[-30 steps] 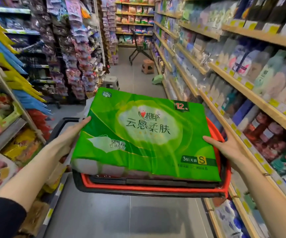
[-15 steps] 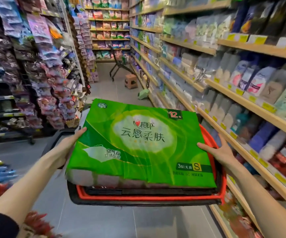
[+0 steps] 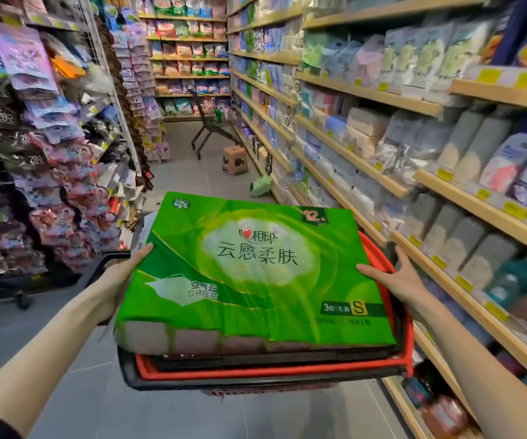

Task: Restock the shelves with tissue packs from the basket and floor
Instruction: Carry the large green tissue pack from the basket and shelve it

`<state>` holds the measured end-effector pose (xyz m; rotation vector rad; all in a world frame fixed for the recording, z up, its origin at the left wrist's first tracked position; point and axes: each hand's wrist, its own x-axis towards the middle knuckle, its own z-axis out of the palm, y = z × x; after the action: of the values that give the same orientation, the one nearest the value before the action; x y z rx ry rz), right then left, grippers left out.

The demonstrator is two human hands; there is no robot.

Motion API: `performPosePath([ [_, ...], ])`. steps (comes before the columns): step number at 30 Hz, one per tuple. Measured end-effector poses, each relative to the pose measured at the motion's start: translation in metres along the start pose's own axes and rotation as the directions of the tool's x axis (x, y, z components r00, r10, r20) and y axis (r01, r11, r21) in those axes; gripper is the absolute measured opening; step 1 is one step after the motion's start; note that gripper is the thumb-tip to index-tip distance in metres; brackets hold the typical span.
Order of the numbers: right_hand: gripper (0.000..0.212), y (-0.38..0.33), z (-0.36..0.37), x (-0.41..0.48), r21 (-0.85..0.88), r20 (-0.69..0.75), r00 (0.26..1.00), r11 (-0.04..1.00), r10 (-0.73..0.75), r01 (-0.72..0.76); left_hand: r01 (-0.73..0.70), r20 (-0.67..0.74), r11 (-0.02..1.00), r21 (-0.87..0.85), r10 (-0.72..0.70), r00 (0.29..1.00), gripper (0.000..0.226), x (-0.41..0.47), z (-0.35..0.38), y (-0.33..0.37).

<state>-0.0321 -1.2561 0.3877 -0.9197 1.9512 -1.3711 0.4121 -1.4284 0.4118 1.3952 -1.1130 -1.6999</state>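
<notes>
Pack: green tissue pack (image 3: pixel 255 270) sits centre frame, over the red basket (image 3: pixel 271 372).
Grip: your left hand (image 3: pixel 122 274) and right hand (image 3: pixel 398 277) press its sides, fingers flat.
Tip: squeeze evenly and hold it level toward the right-side shelves (image 3: pixel 366 167).

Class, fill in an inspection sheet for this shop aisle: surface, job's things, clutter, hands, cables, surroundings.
Surface: grey tiled floor.
Job's things: large green tissue pack lies on the red-rimmed basket; a small green pack lies on the floor by the shelves.
Clutter: stool and trolley farther down the aisle.
Hands: left hand flat against the pack's left side; right hand spread at its right edge.
Cables: nothing seen.
Surroundings: stocked shelves on the right; hanging packets on the left.
</notes>
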Motion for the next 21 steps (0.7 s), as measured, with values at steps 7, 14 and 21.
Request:
performPosePath([
  [7, 0.166, -0.046, 0.050, 0.121, -0.083, 0.056, 0.998, 0.997, -0.005, 0.010, -0.034, -0.057, 0.999, -0.023, 0.033, 0.998, 0.076, 0.115, -0.002, 0.047],
  [14, 0.146, -0.077, 0.115, 0.224, -0.069, 0.080, 0.997, 0.998, 0.000, 0.006, -0.067, -0.125, 0.997, 0.038, 0.072, 0.990, 0.109, 0.237, -0.037, 0.085],
  [21, 0.142, -0.066, 0.195, 0.331, -0.042, 0.022, 0.997, 0.997, 0.073, -0.072, -0.070, -0.046, 0.996, 0.056, 0.073, 0.996, 0.110, 0.376, -0.074, 0.143],
])
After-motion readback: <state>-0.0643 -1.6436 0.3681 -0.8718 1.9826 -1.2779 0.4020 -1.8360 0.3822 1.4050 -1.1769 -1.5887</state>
